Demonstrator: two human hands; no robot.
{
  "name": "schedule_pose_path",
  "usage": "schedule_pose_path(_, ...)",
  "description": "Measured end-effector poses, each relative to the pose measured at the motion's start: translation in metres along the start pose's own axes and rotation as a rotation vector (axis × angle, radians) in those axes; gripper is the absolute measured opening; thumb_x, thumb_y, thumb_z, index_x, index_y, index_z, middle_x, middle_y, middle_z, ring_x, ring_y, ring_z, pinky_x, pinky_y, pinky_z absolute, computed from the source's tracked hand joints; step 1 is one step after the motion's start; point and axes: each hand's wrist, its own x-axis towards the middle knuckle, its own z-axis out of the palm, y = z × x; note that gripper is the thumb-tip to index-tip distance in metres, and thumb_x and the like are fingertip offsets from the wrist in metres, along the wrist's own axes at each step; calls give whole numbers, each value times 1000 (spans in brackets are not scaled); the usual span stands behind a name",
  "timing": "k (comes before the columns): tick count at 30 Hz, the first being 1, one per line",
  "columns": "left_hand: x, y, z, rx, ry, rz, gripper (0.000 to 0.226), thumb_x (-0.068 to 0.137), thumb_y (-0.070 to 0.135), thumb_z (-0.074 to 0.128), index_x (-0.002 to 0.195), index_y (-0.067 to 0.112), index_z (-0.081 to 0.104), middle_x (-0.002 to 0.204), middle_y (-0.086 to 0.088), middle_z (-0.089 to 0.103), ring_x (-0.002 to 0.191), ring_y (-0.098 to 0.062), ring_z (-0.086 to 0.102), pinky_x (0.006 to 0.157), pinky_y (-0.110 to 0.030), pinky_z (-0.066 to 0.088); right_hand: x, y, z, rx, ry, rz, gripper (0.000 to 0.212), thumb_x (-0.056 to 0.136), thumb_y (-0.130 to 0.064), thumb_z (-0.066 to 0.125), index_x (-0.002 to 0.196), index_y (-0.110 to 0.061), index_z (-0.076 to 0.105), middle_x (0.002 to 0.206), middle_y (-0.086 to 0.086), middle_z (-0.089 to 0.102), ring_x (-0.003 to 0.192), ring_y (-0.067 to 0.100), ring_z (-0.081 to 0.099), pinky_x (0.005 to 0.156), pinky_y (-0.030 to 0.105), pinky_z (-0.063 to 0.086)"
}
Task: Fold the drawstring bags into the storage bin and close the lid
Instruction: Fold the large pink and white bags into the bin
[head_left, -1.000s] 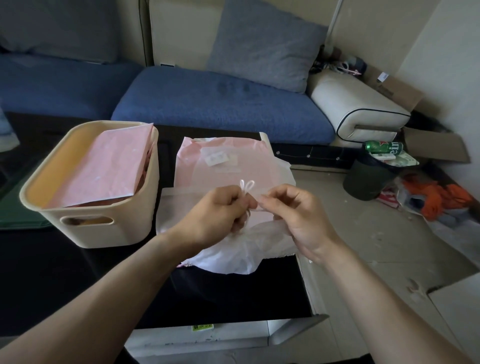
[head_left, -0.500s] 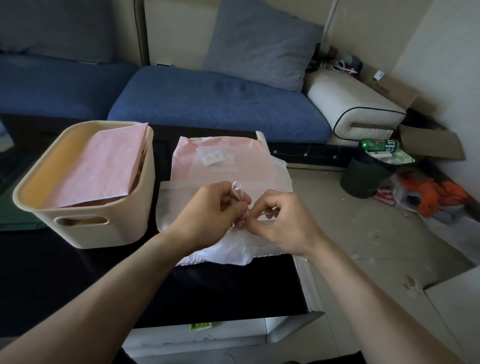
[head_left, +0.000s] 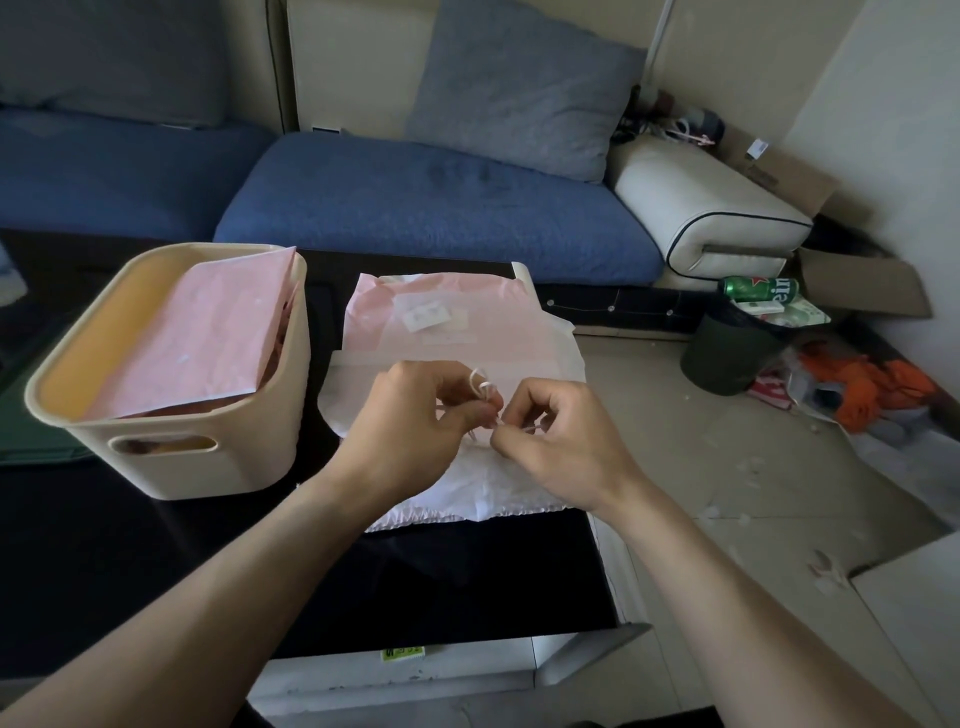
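Both hands, left hand (head_left: 415, 415) and right hand (head_left: 558, 436), pinch drawstring (head_left: 480, 387); white bag (head_left: 488, 483) thin, limp, slippery; grip by edges.

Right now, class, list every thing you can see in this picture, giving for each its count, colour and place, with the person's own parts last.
bin: one, cream, on the table at left, lid not seen
pink bag: one, pink, folded, leaning in the bin
flat bag: one, pink and white, spread on the table right of the bin
drawstring: one, white, looped between both hands
table: one, black top
sofa: one, blue seat, behind the table
cushion: one, grey, on the sofa
can: one, green, atop the dark waste bin
left hand: one, fingers pinch the drawstring
right hand: one, fingers pinch the drawstring
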Motion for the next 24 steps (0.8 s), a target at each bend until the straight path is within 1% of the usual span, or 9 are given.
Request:
schedule_pose_path(3, 0, 0, -1, -69, -83, -37, 9, 88, 7, 71, 82, 11, 75, 70, 3, 74, 65, 1, 67, 62, -7, 45, 1, 3, -2, -10, -8, -5, 13, 65, -26, 68, 58, -18, 61, 57, -10, 61, 53, -1, 53, 53, 12, 39)
schedule_pose_path(6, 1, -2, -7, -200, -199, -169, 10, 90, 15, 71, 87, 6, 75, 71, -3, 75, 66, -7, 67, 68, -17, 53, -1, 6, -4, -52, -24, -38, 18, 70, -27, 78, 60, -20, 64, 61, -11, 65, 58, 0, 56, 57, 12, 41)
schedule_pose_path(9, 2, -6, -12, -310, -197, -274, 17, 90, 20, 70, 89, 4, 75, 61, 5, 68, 52, -5, 51, 55, -15, 45, -4, 6, -7, -146, 0, -99, 10, 76, -21, 82, 75, -19, 72, 75, -12, 68, 79, 5, 61, 70, 10, 40)
schedule_pose_path(11, 3, -7, -13, -363, -180, -323, 21, 91, 20, 70, 87, -1, 74, 58, 8, 65, 51, -3, 46, 56, -14, 41, -6, 2, -9, -207, 41, -169, 9, 77, -16, 78, 84, -19, 73, 86, -11, 68, 95, 9, 59, 80, 11, 38)
schedule_pose_path(12, 4, -8, -13, -379, -173, -345, 23, 91, 20, 69, 87, -2, 74, 58, 8, 65, 51, -4, 46, 57, -16, 41, -7, 0, -11, -208, 49, -201, 8, 77, -18, 75, 85, -20, 73, 89, -10, 68, 99, 13, 59, 84, 15, 39)
schedule_pose_path(15, 4, -8, -12, -407, -171, -384, 24, 90, 22, 70, 85, -2, 74, 56, 6, 62, 52, -6, 46, 62, -23, 39, -11, -6, -11, -223, 66, -266, 15, 78, -34, 80, 79, -21, 73, 87, -9, 67, 99, 15, 60, 90, 30, 46)
schedule_pose_path(18, 4, -9, -11, -408, -160, -400, 23, 87, 24, 73, 78, 3, 75, 56, 0, 60, 51, -6, 48, 61, -25, 40, -11, -8, -8, -290, 103, -260, 19, 76, -34, 88, 76, -20, 75, 83, -8, 67, 94, 14, 59, 90, 42, 46)
schedule_pose_path(22, 5, -11, -9, -365, -102, -335, 24, 87, 29, 74, 71, 10, 76, 55, 1, 64, 48, -4, 51, 54, -17, 43, -10, -9, -8, -292, 114, -273, 14, 78, -29, 86, 72, -20, 78, 79, -11, 67, 89, 11, 59, 84, 43, 48)
schedule_pose_path(24, 6, -14, -8, -282, -44, -281, 27, 88, 33, 73, 71, 12, 76, 55, 5, 67, 46, -2, 54, 51, -10, 42, -12, -9, -10, -311, 47, -239, 14, 80, -29, 84, 70, -25, 75, 80, -16, 66, 93, 8, 57, 89, 43, 46)
